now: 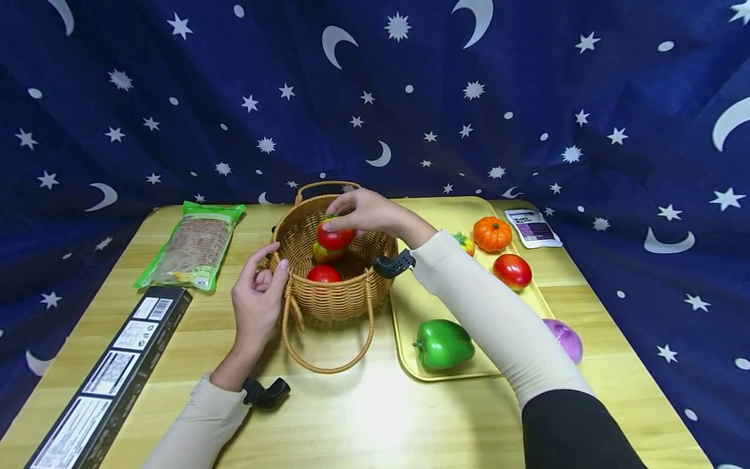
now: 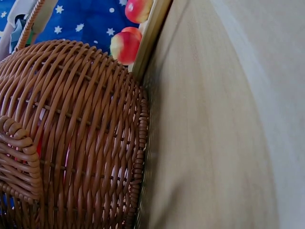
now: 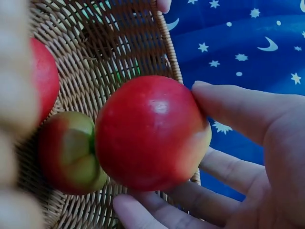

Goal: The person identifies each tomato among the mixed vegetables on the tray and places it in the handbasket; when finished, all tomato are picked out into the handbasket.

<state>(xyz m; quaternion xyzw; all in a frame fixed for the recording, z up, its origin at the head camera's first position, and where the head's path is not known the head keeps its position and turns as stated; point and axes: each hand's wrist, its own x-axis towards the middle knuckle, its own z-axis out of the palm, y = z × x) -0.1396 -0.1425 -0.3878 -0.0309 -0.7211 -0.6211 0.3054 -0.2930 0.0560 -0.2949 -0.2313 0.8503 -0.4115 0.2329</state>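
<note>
My right hand (image 1: 366,212) grips a shiny red apple (image 3: 150,133) with a yellowish patch, thumb on one side and fingers on the other. It is held over the open wicker basket (image 1: 331,303). Inside lie a red-and-green apple (image 3: 71,152), partly behind the held one, and another red fruit (image 1: 324,273) near the front wall. At the basket's left rim, my left hand (image 1: 258,299) holds the edge between thumb and forefinger, its other fingers curled. One basket handle hangs down in front; the other stands up at the back.
To the right, a yellow tray (image 1: 410,326) holds a green bell pepper (image 1: 445,344), a small pumpkin (image 1: 492,234) and a red fruit (image 1: 512,271). A purple vegetable (image 1: 565,340) sits by its right edge, a sachet (image 1: 533,228) behind. A green-edged bag (image 1: 196,244) and long black box (image 1: 111,378) lie left.
</note>
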